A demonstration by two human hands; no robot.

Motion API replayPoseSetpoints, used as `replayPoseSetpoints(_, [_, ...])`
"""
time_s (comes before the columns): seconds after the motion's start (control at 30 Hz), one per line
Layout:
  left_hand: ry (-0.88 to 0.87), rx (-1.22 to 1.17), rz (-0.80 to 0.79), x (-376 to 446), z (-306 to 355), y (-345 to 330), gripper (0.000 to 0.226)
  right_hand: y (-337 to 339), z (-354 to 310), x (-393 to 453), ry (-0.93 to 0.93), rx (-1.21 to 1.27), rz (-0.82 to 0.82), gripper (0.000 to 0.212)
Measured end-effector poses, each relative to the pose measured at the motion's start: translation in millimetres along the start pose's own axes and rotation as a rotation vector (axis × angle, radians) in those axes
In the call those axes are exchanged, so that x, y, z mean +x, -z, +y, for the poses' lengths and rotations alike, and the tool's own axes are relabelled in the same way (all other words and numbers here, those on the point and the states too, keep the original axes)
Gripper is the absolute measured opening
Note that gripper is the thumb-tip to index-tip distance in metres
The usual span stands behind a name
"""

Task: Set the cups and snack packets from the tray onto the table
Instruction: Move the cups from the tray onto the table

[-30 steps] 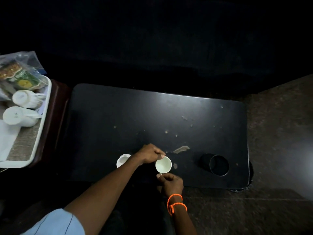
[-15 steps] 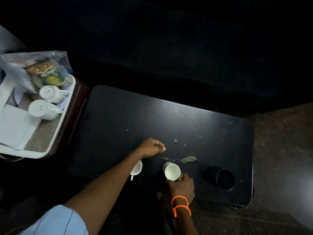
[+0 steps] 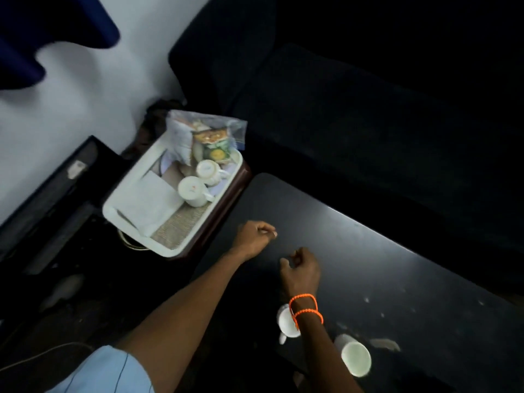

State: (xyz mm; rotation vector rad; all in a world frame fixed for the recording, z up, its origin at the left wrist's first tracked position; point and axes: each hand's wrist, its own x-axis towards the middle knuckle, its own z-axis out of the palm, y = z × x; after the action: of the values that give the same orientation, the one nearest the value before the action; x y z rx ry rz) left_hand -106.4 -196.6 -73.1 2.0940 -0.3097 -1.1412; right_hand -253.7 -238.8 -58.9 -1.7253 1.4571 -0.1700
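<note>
A dark, glossy rectangular table (image 3: 354,251) runs from the middle of the frame down to the lower right, its surface speckled with pale crumbs and smears. Two small white ceramic cups already stand on it near the bottom edge: one cup with a handle (image 3: 286,324) sits partly hidden behind the right wrist, and another open-mouthed cup (image 3: 355,354) stands just to its right, lower in the frame.

Both hands hang above the table's left part, holding nothing. The left hand (image 3: 255,235) reaches in from the lower left on a bare forearm below a pale blue sleeve (image 3: 105,373); its fingers are curled in on themselves, thumb against the forefinger, empty. The right hand (image 3: 302,269), with two orange bead bracelets (image 3: 304,307) at the wrist, is just beside it, fingers loosely curled and relaxed, gripping nothing.

Up and to the left of the hands, a white plastic tray (image 3: 113,205) with a woven mat rests on a dark reddish-brown stand (image 3: 224,205) beside the table. Inside it, two more white cups (image 3: 195,191) lie close together toward the tray's far end, with a folded white paper napkin (image 3: 153,197) beside them. Clear-bagged snack packets (image 3: 209,137), green and orange, lean over the tray's far rim. A white wall (image 3: 71,95) fills the upper left.
</note>
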Motion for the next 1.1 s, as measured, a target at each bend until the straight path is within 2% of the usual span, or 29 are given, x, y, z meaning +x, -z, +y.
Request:
replayPoseSetpoints(0.1, [-0.018,-0.063,0.135,10.2,1.8,53.0,0.007,-36.7,-46.5,15.9,0.079,0.003,-0.110,0.019])
replayPoseSetpoints(0.2, [-0.027,-0.121,0.295,17.1,3.9,98.3,0.014,-69.2,-88.2,27.2,0.118,0.014,-0.179,0.017])
replayPoseSetpoints(0.3, [-0.058,-0.080,0.512,21.9,1.0,137.3,0.011,-98.3,-125.3,37.4,0.135,0.045,-0.245,0.013])
replayPoseSetpoints(0.43, [-0.054,0.016,0.742,34.6,-6.5,178.6,0.020,-135.8,-163.2,55.8,0.008,0.113,-0.325,0.024])
replayPoseSetpoints(0.5, [0.053,0.048,0.704,49.1,-12.0,193.7,0.032,-152.0,-176.2,62.4,-0.107,0.190,-0.365,0.024])
replayPoseSetpoints(0.57, [0.168,0.045,0.551,61.4,-16.8,204.0,0.049,-162.5,-183.0,68.2,-0.184,0.227,-0.378,0.025])
replayPoseSetpoints(0.63, [0.267,-0.092,0.418,67.2,-18.1,207.8,0.059,-167.3,-184.8,73.3,-0.245,0.240,-0.372,0.029])
replayPoseSetpoints(0.7, [0.335,-0.300,0.387,69.9,-17.1,208.2,0.055,-169.1,-185.5,76.7,-0.289,0.269,-0.357,0.027])
replayPoseSetpoints(0.83, [0.419,-0.562,0.313,72.7,-19.0,214.0,0.056,-169.6,-182.9,81.6,-0.359,0.340,-0.396,0.026])
replayPoseSetpoints(0.93, [0.447,-0.658,0.154,61.7,-16.1,222.6,0.037,-166.0,-185.0,84.9,-0.414,0.386,-0.547,0.015])
replayPoseSetpoints(1.0, [0.454,-0.688,0.061,51.0,-14.9,228.6,0.027,-162.1,-187.7,84.6,-0.416,0.383,-0.557,0.016])
replayPoseSetpoints(1.1, [0.459,-0.799,0.008,37.7,-21.1,232.7,0.045,-151.0,-189.5,80.2,-0.374,0.367,-0.569,0.026])
